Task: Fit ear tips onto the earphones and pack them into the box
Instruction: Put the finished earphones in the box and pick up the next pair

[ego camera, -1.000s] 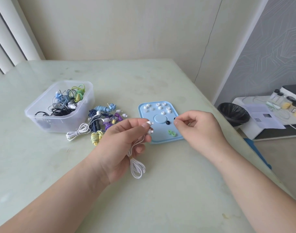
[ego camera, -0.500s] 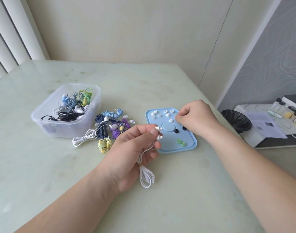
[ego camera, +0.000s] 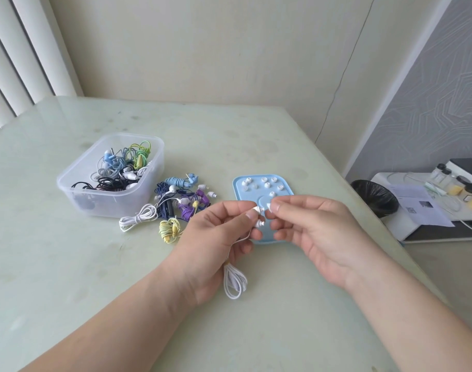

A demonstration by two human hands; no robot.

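My left hand [ego camera: 218, 237] pinches a pair of white earphones [ego camera: 258, 210] near the buds; their coiled cable [ego camera: 234, 281] hangs below my palm. My right hand [ego camera: 318, 232] pinches a white ear tip [ego camera: 268, 206] right at the nozzle of the upper bud. Both hands hover over the front of the light blue tray [ego camera: 238, 183], which holds several white ear tips [ego camera: 264, 183]. A clear plastic box [ego camera: 146, 183] at the left holds several bundled earphones. Between box and tray lies a pile of loose earphones [ego camera: 181, 202] in white, blue, purple and yellow.
The pale green table [ego camera: 68, 264] ends at its right edge close to the tray. Beyond that edge, on the floor, stand a black bin [ego camera: 374, 197] and a white low unit [ego camera: 422, 210] with papers and small jars. A wall runs behind.
My right hand has come back from the far part of the tray with a white ear tip and now meets the earbud held by my left hand. The view has shifted slightly.
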